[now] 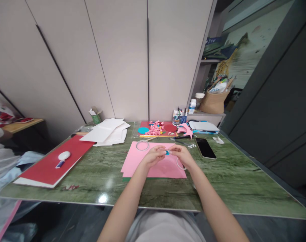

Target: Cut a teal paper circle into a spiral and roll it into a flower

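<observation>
Above the pink paper sheets (pixel 158 168), my left hand (pixel 154 156) pinches a small blue piece (pixel 167 152) between thumb and forefinger. My right hand (pixel 180 155) closes its fingertips on the other side of the same piece. It looks like folded paper, but the fingers cover much of it. A roll of tape (pixel 142 145) lies flat on the pink sheets, left of my hands. Under my right wrist shows part of another pale ring (pixel 180 164). Green paper (pixel 132 179) peeks out below the pink.
Pink crumpled pieces (pixel 156 128) lie heaped on red paper, beside a blue disc (pixel 143 130) and red disc (pixel 170 128). A phone (pixel 205 148) sits right, white sheets (pixel 106 131) left. A red sheet (pixel 54 161) carries a white object (pixel 64 155). Another person sits far left.
</observation>
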Demonstrator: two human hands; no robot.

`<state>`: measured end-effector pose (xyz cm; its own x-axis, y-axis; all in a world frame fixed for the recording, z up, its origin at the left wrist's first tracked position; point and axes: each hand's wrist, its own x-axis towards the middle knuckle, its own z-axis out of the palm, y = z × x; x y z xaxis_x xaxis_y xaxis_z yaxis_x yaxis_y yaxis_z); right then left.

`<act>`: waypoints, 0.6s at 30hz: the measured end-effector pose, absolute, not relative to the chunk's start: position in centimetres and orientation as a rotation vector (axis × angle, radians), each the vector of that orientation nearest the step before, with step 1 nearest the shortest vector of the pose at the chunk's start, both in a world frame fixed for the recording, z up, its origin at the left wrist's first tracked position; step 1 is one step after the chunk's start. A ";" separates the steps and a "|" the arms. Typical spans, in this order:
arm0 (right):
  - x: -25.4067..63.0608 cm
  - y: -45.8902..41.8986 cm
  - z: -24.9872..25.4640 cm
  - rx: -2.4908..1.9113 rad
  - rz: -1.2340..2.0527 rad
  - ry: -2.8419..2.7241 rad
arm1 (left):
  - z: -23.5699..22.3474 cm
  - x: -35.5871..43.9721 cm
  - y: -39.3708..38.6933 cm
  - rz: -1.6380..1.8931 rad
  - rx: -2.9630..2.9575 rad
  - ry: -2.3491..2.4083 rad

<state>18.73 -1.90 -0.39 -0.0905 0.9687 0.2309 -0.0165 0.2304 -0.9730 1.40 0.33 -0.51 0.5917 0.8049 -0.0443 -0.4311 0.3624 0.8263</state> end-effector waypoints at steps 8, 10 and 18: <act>18.8 -1.7 -0.7 -0.997 1.124 -1.349 | -0.3 1.5 0.2 0.855 0.882 0.505; 18.8 -1.7 -0.8 -1.005 1.124 -1.354 | -0.3 1.5 0.2 0.859 0.876 0.512; 18.6 -1.8 -0.6 -0.978 1.088 -1.380 | -0.8 1.5 0.6 0.880 0.862 0.500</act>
